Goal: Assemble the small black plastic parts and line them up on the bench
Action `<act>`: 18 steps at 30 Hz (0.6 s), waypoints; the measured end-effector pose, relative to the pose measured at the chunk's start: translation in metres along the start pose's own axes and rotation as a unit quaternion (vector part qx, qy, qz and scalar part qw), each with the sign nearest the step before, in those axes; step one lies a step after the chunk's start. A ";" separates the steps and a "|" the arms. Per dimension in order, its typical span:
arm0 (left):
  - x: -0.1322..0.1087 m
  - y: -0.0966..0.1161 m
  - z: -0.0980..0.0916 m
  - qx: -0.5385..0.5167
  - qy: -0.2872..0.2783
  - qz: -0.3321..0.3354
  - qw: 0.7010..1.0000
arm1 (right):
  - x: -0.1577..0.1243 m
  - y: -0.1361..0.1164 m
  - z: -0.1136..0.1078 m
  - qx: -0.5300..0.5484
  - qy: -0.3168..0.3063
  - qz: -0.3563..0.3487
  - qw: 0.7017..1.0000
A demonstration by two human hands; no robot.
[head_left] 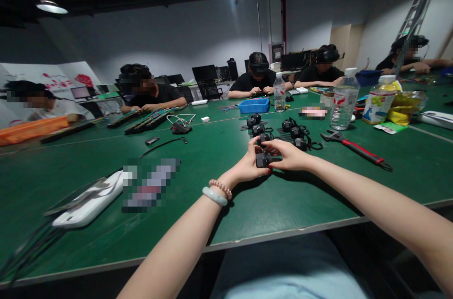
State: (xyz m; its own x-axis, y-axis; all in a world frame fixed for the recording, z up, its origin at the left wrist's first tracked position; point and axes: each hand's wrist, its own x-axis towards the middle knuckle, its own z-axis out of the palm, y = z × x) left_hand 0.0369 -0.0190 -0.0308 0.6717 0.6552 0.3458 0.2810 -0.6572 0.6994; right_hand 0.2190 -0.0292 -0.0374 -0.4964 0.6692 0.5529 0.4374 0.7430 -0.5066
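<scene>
In the head view, a chunky black plastic fitting (262,160) is held low over the green table, between my two hands. My left hand (247,163), with a bead bracelet and a pale bangle on its wrist, curls its fingers around the fitting's left side. From the right, my right hand (289,155) closes on the same fitting. Just beyond my fingers lie several similar black fittings, among them one at the back (253,120) and one on the right (300,143), beside a loose black ring (316,145).
An adjustable wrench (357,149) with a red-and-black handle lies right of my hands. Bottles (342,101) stand behind it. A white power strip (92,200) and a phone (152,186) lie left. A blue tray (254,106) sits farther back, near seated co-workers.
</scene>
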 end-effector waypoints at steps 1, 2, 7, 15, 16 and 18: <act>0.000 0.000 0.000 0.000 0.000 0.000 1.000 | 0.000 0.000 0.000 0.008 0.002 0.003 1.000; 0.000 0.000 -0.001 0.001 0.000 0.001 1.000 | 0.000 0.000 0.001 0.016 0.004 0.006 1.000; 0.000 0.002 -0.003 0.009 0.007 0.008 1.000 | 0.000 0.001 0.001 0.052 0.016 0.019 0.998; 0.000 0.008 -0.004 0.013 0.008 0.012 1.000 | 0.001 -0.002 0.000 0.095 0.024 0.029 0.995; 0.000 0.009 -0.004 0.012 0.007 0.011 1.000 | 0.001 -0.003 0.000 0.102 0.025 0.028 0.994; 0.000 0.010 -0.004 0.012 0.006 0.010 1.000 | 0.001 -0.004 0.000 0.115 0.027 0.027 0.993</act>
State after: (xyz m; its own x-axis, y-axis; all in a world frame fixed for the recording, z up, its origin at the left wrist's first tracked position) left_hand 0.0363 -0.0239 -0.0215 0.6695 0.6458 0.3670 0.2842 -0.6792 0.6767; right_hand 0.2164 -0.0313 -0.0348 -0.4335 0.7115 0.5530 0.2762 0.6891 -0.6700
